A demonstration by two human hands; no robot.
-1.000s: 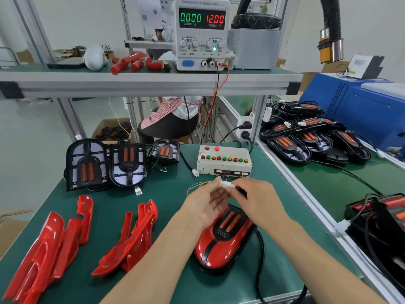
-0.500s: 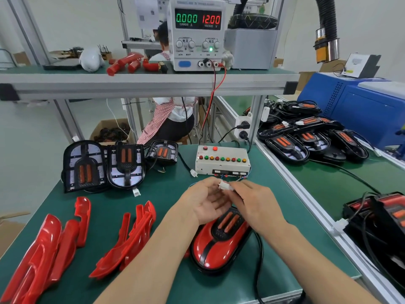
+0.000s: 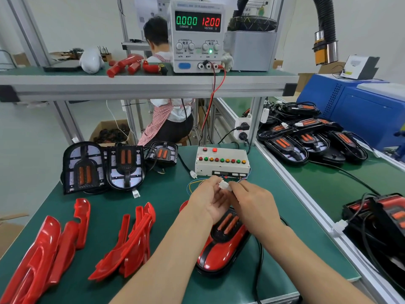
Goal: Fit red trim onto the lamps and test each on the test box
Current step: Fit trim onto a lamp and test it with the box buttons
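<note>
Both hands meet just in front of the test box, each pinching one half of a small white connector. The left hand is turned palm-up, thumb and forefinger closed on the connector's left end; the right hand shows its back, fingertips curled onto the right end. Whether the 2 halves are fully seated cannot be made out, since the fingers cover the joint.

Directly beneath the wrists lies the lamp with its red trim already on: a glossy red shell with a black stripe curving along its length, a dark grille at the upper end and 2 orange bars set into it. Its black cable loops off to the right of the right forearm.

Thin coloured wires run from the connector back toward the test box (a cream case with a row of red, green and amber buttons).

To the left of the left hand, loose red trim pieces lie in 2 heaps on the green mat, and beyond them sit untrimmed black lamps. Above the fingers, on the shelf, a power supply reads 0.000 and 12.00.
</note>
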